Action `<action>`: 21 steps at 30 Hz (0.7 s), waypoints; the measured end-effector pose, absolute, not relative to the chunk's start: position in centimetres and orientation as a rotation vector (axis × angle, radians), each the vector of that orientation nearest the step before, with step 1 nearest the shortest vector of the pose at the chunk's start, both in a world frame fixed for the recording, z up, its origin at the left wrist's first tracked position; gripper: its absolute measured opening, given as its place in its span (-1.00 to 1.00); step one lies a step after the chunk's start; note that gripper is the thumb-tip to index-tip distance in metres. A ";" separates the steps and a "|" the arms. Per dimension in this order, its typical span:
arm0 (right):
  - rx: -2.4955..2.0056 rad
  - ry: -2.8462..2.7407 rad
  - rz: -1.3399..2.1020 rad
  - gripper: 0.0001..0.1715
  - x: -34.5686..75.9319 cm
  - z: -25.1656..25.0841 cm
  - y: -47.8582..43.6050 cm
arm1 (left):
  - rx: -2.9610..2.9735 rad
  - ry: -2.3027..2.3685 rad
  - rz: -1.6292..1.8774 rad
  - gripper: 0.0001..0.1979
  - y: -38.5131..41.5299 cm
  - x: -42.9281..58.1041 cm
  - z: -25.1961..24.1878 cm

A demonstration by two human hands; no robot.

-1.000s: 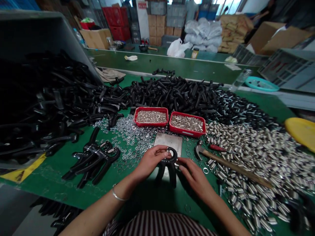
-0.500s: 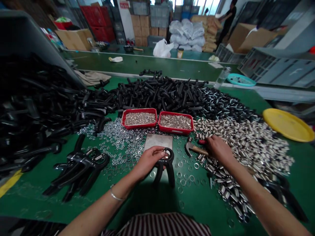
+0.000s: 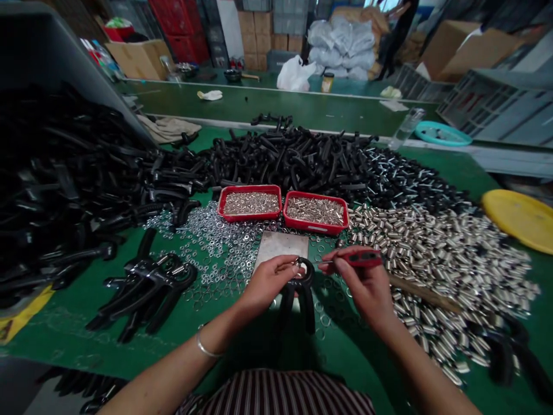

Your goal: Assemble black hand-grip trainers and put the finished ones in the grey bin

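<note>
Just below the metal plate (image 3: 280, 245), my left hand (image 3: 271, 281) grips a black two-legged part (image 3: 307, 294) by its ring-shaped top, legs pointing toward me. My right hand (image 3: 367, 282) holds a red-handled screwdriver (image 3: 365, 259); its thin shaft points left at the ring. The wooden hammer handle (image 3: 425, 293) lies on the metal cylinders to the right of my right hand; the hammer's head is hidden. Two red trays, a left one (image 3: 250, 218) and a right one (image 3: 315, 227), stand behind the plate with small metal pieces in them.
Black handles (image 3: 298, 158) are heaped at the back and left. Silver cylinders (image 3: 458, 248) spread over the right side, beside a yellow lid (image 3: 521, 219). Washers (image 3: 216, 236) lie left of the plate. Assembled black parts (image 3: 149, 288) rest at the left. A person (image 3: 397, 37) stands far back.
My right hand has lifted the red-handled screwdriver and brought it left to the black part. The hammer has shifted right. The whole view has moved slightly.
</note>
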State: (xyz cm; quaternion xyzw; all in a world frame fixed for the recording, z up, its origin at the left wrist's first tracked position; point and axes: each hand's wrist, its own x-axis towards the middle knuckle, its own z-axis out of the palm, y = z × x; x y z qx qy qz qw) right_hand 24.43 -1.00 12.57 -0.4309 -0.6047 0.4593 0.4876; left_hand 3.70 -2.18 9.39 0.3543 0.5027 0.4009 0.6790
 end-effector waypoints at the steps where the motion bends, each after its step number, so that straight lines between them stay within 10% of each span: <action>1: -1.043 -1.465 1.117 -0.86 24.1 12.2 -1.1 | 0.806 1.137 0.904 -0.48 -2.3 3.7 9.4; 21: -1.132 -1.726 0.849 -0.83 23.7 10.5 -1.6 | 0.971 1.154 0.927 -0.53 -2.9 3.5 9.0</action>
